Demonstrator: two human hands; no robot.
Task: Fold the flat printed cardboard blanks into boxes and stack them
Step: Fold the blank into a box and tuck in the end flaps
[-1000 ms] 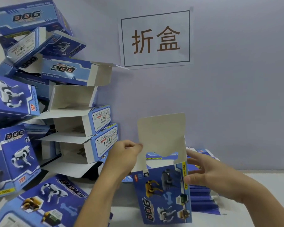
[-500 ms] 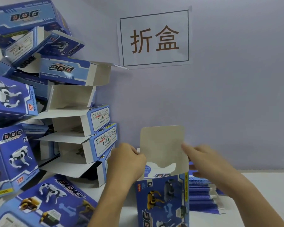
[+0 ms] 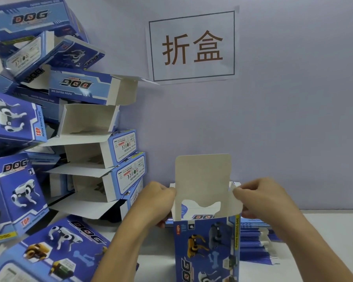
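1. At nine o'clock the pile of folded boxes (image 3: 73,127) leans against the wall (image 3: 293,119), many with flaps hanging open. It looks loosely stacked, so a new box set on it could slide.
2. At seven o'clock one finished box (image 3: 55,249) lies flat on the table (image 3: 324,231), print side up.
3. The left hand (image 3: 157,202), at six o'clock, has its fingers (image 3: 161,223) curled round the left top edge of the box in hand, pinching the small side flap there.
4. The box in hand (image 3: 207,247) stands upright at six o'clock, already opened into a tube. Its tall lid flap (image 3: 203,176) points straight up, white side facing the camera.
5. I judge the card light and thin: stiff along the panels, weak at the creases and easily dented. It is best taken at the top corners beside the fold lines, as both hands do now.
6. The right hand (image 3: 265,198), at five o'clock, pinches the right side flap (image 3: 235,200) with curled fingers.
7. Behind it, at four o'clock, the flat blanks (image 3: 257,243) lie stacked on the table.
8. Against half a second ago, the right hand, then reaching with straight fingers, has closed on the flap. The box sits in much the same place.
9. The paper sign (image 3: 192,46) hangs at twelve o'clock.
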